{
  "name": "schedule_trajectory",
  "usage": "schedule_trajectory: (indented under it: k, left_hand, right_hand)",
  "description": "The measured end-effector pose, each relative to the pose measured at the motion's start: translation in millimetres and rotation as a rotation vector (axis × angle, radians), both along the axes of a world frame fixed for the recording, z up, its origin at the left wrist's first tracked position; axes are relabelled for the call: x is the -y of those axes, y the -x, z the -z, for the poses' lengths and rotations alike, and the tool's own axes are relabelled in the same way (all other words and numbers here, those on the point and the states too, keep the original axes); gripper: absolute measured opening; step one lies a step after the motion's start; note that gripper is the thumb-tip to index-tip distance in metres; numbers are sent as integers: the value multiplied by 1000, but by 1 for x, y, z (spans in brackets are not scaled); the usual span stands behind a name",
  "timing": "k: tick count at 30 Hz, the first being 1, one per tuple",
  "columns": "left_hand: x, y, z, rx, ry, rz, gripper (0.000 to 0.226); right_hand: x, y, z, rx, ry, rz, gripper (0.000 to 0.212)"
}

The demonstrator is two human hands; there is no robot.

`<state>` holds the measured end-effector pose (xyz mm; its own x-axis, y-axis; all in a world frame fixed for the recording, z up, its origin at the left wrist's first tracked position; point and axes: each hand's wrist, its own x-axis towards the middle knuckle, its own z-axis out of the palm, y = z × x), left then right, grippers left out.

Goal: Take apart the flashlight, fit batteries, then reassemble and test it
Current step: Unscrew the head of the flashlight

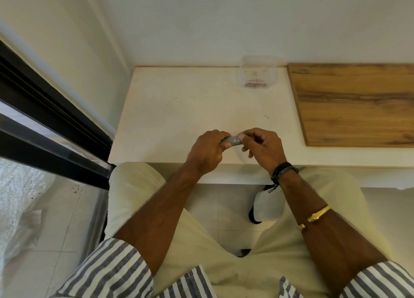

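The left hand [208, 149] is wrapping its curled fingers round the body of the small grey ribbed metal flashlight [231, 140], holding it level just above the near edge of the pale white tabletop [179, 109]; the right hand [262, 147] is pinching the flashlight's right end between thumb and forefinger, its other fingers hanging loosely curled beneath. The two hands are nearly meeting, so only a short stretch of the barrel is showing between them; whether the end piece is seated or parting from the body cannot be told. Judging by this grip, a twisting step is in hand, most likely the end cap being turned on its thread; whether it is coming off or going on is not showing. At the far side of the tabletop a clear plastic tub [257, 73] is holding something small and brownish, possibly the batteries, too small to tell; a wood-grain board [354, 102] is lying to the right. The next move is calling for a steady left-hand hold while the right is turning the end squarely, keeping loose parts over the tabletop.
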<state>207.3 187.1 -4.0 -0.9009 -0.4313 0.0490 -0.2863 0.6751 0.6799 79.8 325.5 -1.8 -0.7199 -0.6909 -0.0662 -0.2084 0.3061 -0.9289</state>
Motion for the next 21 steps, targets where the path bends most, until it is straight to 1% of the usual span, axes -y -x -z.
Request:
schedule_trajectory:
  k: [2,5,8,10,12,14,18,21]
  left_hand:
    - [0,0,0,-5,-11,-11,24]
    - [2,1,1,1,-12,-15,24]
    - [1,1,0,8,-12,-12,24]
    - [1,1,0,7,-11,-14,22]
    - [0,1,1,7,-4,-7,22]
    - [1,1,1,5,-1,0,22]
    - [1,2,2,5,-13,-14,23]
    - [2,1,2,12,-11,-18,24]
  right_hand:
    - [-1,2,0,-18,37,-33,18]
    - [-3,4,-2,-22,93,-103,27]
    - [-1,4,-3,61,99,-82,35]
    - [1,2,-4,102,42,-17,27]
    - [1,1,-2,75,0,12,18]
    - [0,1,-1,39,5,7,13]
    - [-3,4,-3,-2,61,-66,21]
    - [-4,5,-5,5,85,-112,31]
